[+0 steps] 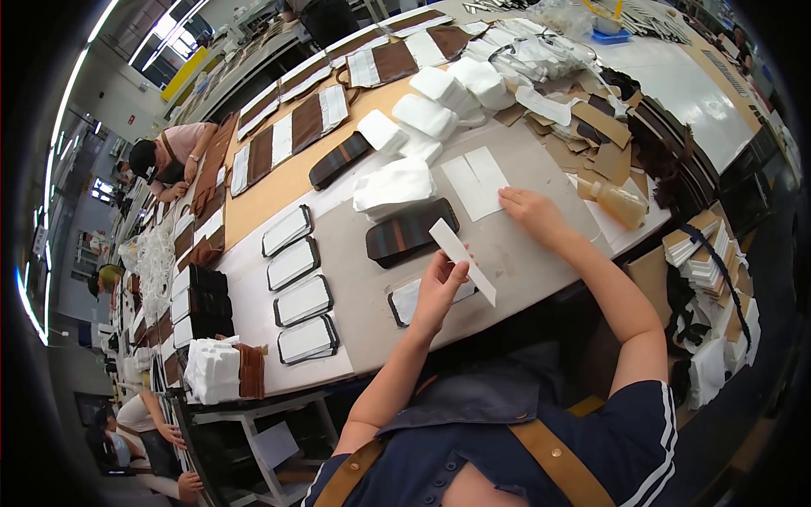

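My left hand (439, 294) is closed on a stiff white strip (460, 258), which it holds tilted above the table between thumb and fingers. Partly hidden behind that hand lies a dark-edged panel with a white face (406, 302). My right hand (536, 217) rests with outstretched fingers at the right edge of some flat white pieces (471, 179), which lie side by side with a narrow slit between them. Just beyond my left hand sits a dark striped fabric piece (397, 241), with a stack of white soft pads (393, 182) behind it.
Several white-faced, black-edged panels (306, 297) form a column at the left. White pad stacks (427, 117) and brown-and-white panels (296, 135) lie farther back. Cardboard scraps (596, 135) and a yellowish bottle (621, 203) are at the right. Other people (173, 156) work at the left.
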The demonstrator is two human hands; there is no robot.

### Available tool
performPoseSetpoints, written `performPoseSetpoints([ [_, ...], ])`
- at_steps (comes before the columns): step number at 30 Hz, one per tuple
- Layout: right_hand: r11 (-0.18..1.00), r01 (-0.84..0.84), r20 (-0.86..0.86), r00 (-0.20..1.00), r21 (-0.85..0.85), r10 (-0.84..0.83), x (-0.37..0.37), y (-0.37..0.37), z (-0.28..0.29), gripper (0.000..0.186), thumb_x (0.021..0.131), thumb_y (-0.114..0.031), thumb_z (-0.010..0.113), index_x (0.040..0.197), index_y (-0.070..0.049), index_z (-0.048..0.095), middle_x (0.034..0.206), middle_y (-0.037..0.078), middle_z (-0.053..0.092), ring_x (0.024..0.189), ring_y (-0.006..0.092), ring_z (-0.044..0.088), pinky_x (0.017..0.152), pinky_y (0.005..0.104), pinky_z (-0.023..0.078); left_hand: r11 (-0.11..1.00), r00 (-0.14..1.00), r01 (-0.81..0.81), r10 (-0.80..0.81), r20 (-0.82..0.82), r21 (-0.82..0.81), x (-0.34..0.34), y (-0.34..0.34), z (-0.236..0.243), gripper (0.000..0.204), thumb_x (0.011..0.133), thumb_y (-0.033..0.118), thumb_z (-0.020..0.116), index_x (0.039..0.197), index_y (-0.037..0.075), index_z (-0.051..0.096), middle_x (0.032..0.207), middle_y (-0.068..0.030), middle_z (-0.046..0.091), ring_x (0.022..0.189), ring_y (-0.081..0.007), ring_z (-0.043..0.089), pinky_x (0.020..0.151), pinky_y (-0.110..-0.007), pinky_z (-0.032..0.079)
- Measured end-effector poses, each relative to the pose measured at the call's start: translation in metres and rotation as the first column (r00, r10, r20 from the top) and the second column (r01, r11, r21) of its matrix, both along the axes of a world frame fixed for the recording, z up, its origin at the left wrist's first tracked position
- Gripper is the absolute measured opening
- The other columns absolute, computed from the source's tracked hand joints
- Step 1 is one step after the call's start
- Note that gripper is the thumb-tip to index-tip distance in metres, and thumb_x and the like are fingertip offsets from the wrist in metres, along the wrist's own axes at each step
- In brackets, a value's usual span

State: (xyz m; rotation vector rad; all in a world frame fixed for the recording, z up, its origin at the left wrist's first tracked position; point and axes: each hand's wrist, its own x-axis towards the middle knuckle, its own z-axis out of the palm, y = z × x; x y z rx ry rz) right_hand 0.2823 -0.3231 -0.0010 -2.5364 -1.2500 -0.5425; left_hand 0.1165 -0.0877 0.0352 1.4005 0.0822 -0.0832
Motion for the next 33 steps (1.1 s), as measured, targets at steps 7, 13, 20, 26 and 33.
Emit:
performPoseSetpoints([
  [7,0.996,-0.078,0.019,0.997,0.043,0.077,0.006,-0.007,0.005,0.028,0.087,-0.003,0.062,0.113,0.003,0.070,0.130,0.015,0.072,0.124,0.0292,0.068,0.103,0.0376,0.057,0.999,1.000,0.023,-0.023,0.004,0.022,0.001,0.002,-0.007,0.050,0.107,0.033,0.065,0.143,-0.001,0.057,0.124,-0.0087,0.069,0.114,-0.0179,0.067,0.094,-0.032,0.049],
  [13,0.986,-0.162,0.101,0.981,-0.035,0.165,0.019,-0.010,0.003,0.022,0.086,-0.002,0.064,0.107,0.002,0.068,0.122,0.016,0.073,0.117,0.0293,0.071,0.098,0.0368,0.060,0.999,0.999,0.046,-0.046,-0.009,0.018,0.000,0.000,-0.010,0.050,0.107,0.033,0.065,0.144,0.000,0.057,0.122,-0.0082,0.070,0.113,-0.0173,0.067,0.095,-0.032,0.049],
  [20,0.984,-0.172,0.103,0.981,0.047,0.166,0.019,-0.020,0.006,0.020,0.085,-0.001,0.064,0.104,0.002,0.068,0.120,0.017,0.074,0.113,0.0297,0.072,0.096,0.0361,0.060,0.999,0.999,0.031,-0.031,-0.032,0.013,-0.003,0.000,-0.009,0.051,0.107,0.033,0.065,0.144,0.000,0.057,0.124,-0.0084,0.070,0.115,-0.0176,0.068,0.095,-0.032,0.049],
  [26,0.978,-0.204,0.104,0.975,0.052,0.198,0.014,-0.023,0.004,0.021,0.087,-0.001,0.063,0.106,0.004,0.069,0.123,0.017,0.074,0.116,0.0304,0.071,0.100,0.0378,0.059,0.999,0.998,0.053,-0.053,-0.025,0.010,0.002,-0.006,-0.005,0.052,0.107,0.034,0.065,0.144,0.000,0.057,0.122,-0.0079,0.069,0.114,-0.0171,0.067,0.095,-0.032,0.049],
  [33,0.827,0.059,-0.590,0.730,0.559,0.347,-0.065,0.018,0.060,0.025,0.091,-0.016,0.080,0.111,-0.002,0.072,0.117,0.010,0.075,0.110,0.0227,0.072,0.095,0.0347,0.058,0.997,0.997,-0.074,0.074,0.011,-0.026,0.020,-0.012,-0.010,0.048,0.103,0.035,0.071,0.136,0.002,0.059,0.122,-0.0059,0.068,0.104,-0.0110,0.062,0.087,-0.028,0.050],
])
